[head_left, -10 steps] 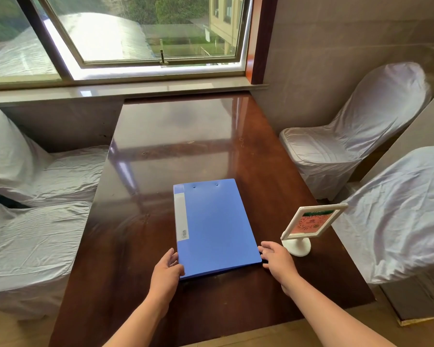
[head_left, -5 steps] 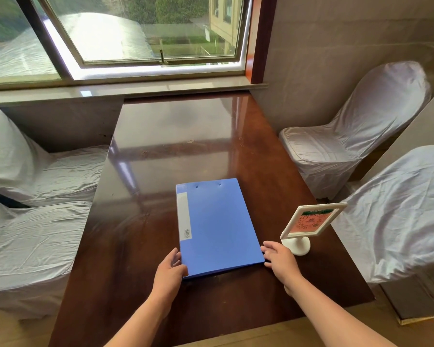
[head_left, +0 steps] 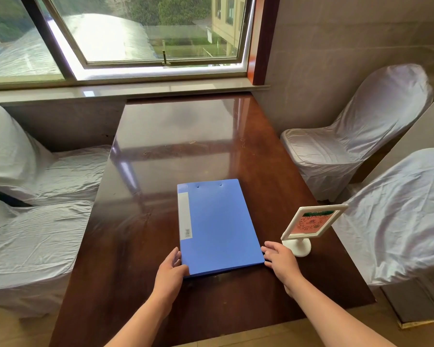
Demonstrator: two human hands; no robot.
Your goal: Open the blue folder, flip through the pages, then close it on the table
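Observation:
A blue folder (head_left: 217, 226) lies closed and flat on the dark wooden table (head_left: 186, 136), its spine with a white label strip to the left. My left hand (head_left: 171, 270) grips the folder's near left corner, thumb on top of the cover. My right hand (head_left: 281, 259) rests against the near right corner, fingers touching the folder's edge. The folder's pages are hidden under the cover.
A small white sign stand (head_left: 308, 224) with a pink and green card stands just right of my right hand. White-covered chairs flank the table, left (head_left: 35, 221) and right (head_left: 361, 131). A window sill (head_left: 125, 90) runs behind the table's far end.
The folder has shifted slightly to the right on the table, and both hands have moved with it at its near corners. It stays closed.

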